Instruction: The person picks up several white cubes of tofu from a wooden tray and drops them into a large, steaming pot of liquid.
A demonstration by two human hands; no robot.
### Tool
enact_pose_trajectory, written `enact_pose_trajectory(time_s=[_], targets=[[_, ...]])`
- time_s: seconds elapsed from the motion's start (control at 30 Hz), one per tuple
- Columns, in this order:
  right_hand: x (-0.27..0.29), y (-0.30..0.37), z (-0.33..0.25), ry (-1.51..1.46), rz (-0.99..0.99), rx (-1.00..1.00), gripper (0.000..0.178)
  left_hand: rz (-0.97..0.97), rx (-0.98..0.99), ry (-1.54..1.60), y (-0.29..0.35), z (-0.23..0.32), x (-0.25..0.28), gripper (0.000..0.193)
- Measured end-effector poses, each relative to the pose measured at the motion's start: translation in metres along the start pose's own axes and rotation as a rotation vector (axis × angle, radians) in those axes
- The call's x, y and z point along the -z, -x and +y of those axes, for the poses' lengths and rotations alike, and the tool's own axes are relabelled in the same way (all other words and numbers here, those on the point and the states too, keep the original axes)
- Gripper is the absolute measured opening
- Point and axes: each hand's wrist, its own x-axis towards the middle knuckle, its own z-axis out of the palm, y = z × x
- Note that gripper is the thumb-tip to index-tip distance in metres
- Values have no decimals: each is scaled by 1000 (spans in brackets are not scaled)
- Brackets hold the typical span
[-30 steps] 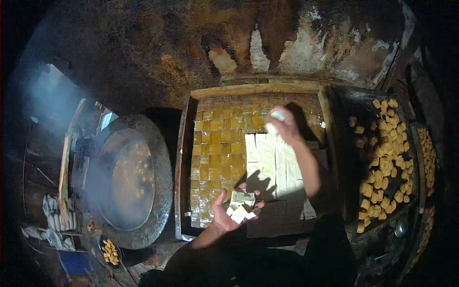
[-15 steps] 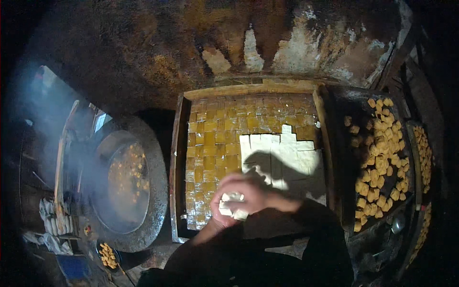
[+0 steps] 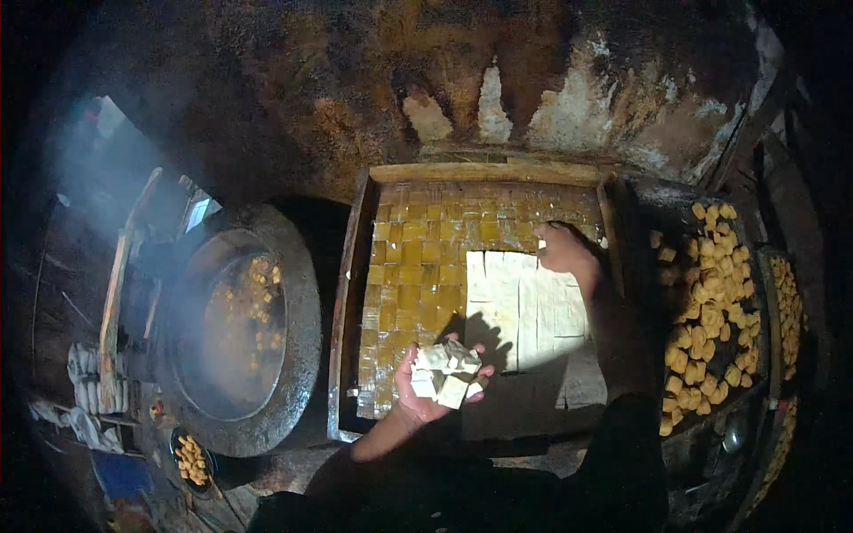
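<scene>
My left hand [image 3: 416, 398] is palm up over the near part of a woven tray [image 3: 404, 275], its fingers curled around a small heap of white tofu pieces [image 3: 444, 369]. At the far edge of a cut slab of white tofu [image 3: 511, 306], my right hand [image 3: 569, 251] pinches a small tofu piece [image 3: 542, 242]. That piece is mostly covered by the fingers. Cut lines run through the slab, which lies on the tray's right side, partly in my arm's shadow.
On the left, a large round pan [image 3: 298, 355] steams with golden pieces floating in it. A small basket of fried pieces [image 3: 191, 460] sits below it. Many fried tofu pieces [image 3: 711, 293] fill a dark tray at right. A wooden frame [image 3: 484, 171] borders the woven tray.
My hands were together over the near tray, around the tofu pieces. They have parted: the right reached to the slab's far edge, while the left stayed near with the pieces now exposed.
</scene>
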Motion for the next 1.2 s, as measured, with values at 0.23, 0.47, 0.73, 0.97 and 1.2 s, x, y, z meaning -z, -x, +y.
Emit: enact_pose_trajectory(time_s=[0.23,0.47,0.73,0.97,1.2], targets=[[-2,4,11,-415,193,110,48,-23,-59,-56,16,8,-12,71],[-45,43,-43,-188,339,104,39,-73,-145,-75,24,33,-19,60],[-62,41,-75,-1084,268,-61,21,-66,-150,-36,47,69,-19,51],[-36,117,-307,-1026,372,315,31,120,-31,-69,73,76,-6,56],[-31,126,-403,-348,225,543,39,-67,-51,79,123,110,-6,38]])
